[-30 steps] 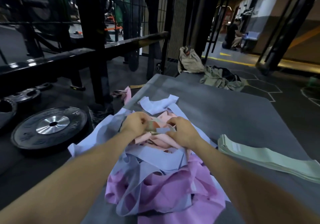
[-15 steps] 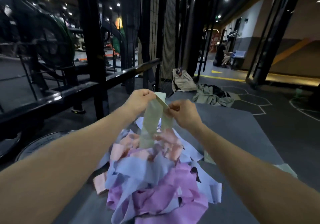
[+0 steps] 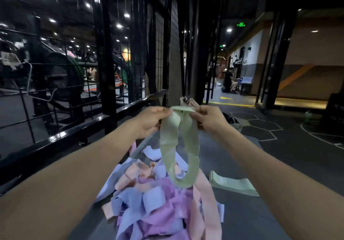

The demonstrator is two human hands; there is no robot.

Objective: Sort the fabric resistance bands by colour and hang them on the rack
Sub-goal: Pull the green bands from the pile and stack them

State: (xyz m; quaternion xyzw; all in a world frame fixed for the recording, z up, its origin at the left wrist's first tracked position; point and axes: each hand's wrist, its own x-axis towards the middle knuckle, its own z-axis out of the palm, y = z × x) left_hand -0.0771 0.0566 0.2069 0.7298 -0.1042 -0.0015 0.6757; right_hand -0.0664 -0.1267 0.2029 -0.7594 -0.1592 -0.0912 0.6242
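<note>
Since the earlier frame the 2 hands have risen and drawn slightly apart, and the pale green band (image 3: pixel 183 146) now hangs clear of the heap as a full open loop. The left hand (image 3: pixel 150 121) pinches the loop's top edge between thumb and fingertips; the right hand (image 3: pixel 209 118) pinches the same edge just beside it, so both are closed on soft, matte, flat-woven cloth. The band falls below the hands in 2 broad strips that meet in a rounded fold, its lowest curve touching or just above the pile of bands (image 3: pixel 158 198). That pile, beneath and between the forearms, is a crumpled tangle of lilac, pink and peach strips with creased, limp folds. Below the right hand, a stack of green bands (image 3: pixel 232 184) lies flat and neatly layered on the smooth grey table (image 3: pixel 247 217). Left of the left hand runs a glossy black metal rail (image 3: pixel 74 133) with wire-grid panels.
</note>
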